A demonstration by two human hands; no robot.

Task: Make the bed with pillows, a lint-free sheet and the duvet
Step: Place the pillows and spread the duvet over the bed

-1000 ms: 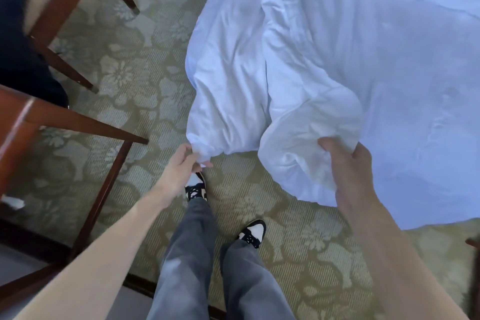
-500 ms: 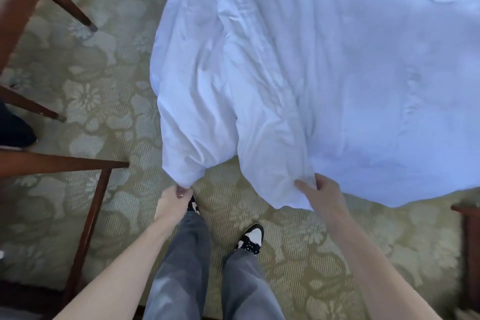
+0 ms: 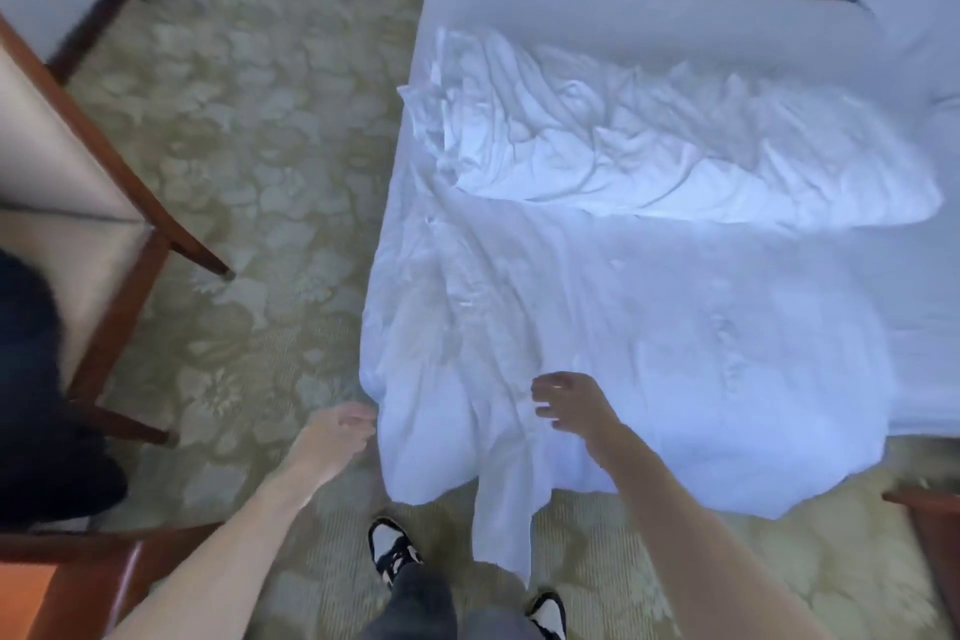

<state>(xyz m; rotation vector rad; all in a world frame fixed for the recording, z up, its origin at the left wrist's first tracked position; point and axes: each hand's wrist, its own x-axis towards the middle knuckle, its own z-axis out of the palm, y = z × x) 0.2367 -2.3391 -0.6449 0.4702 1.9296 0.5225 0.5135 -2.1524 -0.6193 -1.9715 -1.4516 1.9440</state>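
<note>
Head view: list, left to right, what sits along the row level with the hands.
Cream-cushioned wooden chair → left hand → hanging corner of white crumpled sheet → right hand → brown wooden furniture edge.

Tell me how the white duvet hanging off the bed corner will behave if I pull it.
Probably floppy: the duvet drapes over the corner in soft folds, a tail hanging toward the carpet. Likely to drag and bunch rather than slide flat, judging by its wrinkles.
</note>
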